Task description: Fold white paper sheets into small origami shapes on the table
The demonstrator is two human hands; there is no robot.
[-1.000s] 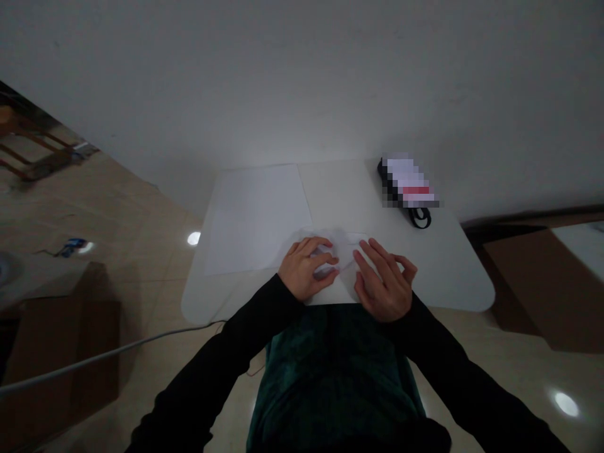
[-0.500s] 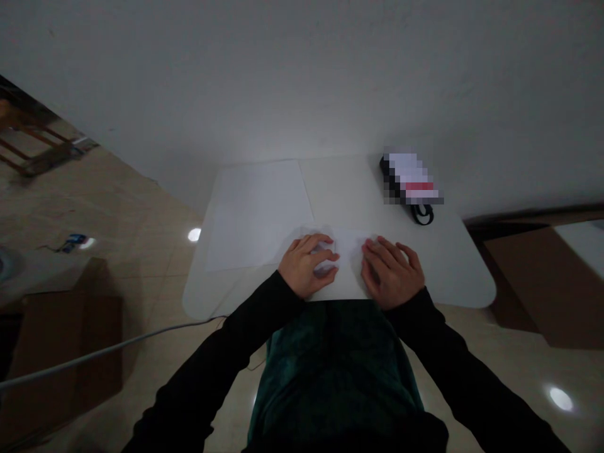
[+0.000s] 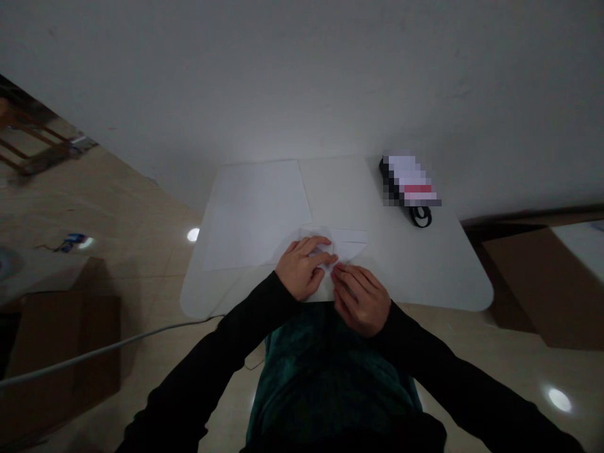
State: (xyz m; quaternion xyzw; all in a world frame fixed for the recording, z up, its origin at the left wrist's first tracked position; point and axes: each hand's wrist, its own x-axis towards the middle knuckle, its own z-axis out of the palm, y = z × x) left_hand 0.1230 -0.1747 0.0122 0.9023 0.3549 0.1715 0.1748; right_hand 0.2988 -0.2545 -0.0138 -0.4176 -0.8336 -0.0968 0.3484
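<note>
A folded white paper [image 3: 346, 245] lies at the near edge of the white table [image 3: 425, 277], with a pointed flap towards the right. My left hand [image 3: 302, 269] pinches its left part between fingers and thumb. My right hand [image 3: 361, 299] has its fingertips on the paper beside my left fingertips, and both hands hide the near part of it. Farther back on the table lies a flat white paper sheet [image 3: 250, 214], left of the fold. A pixelated packet [image 3: 410, 185] rests at the far right with a black coiled cord [image 3: 421, 217].
The table's far side stands against a white wall [image 3: 302, 82]. Cardboard boxes [image 3: 61, 352] sit on the tiled floor at the left, and another [image 3: 519, 283] at the right. A grey cable [image 3: 108, 346] runs across the floor. Wooden chair legs [image 3: 33, 141] show at the upper left.
My right hand has moved left and towards me, and its fingertips now meet the paper beside my left hand. The paper's fold now shows a pointed flap.
</note>
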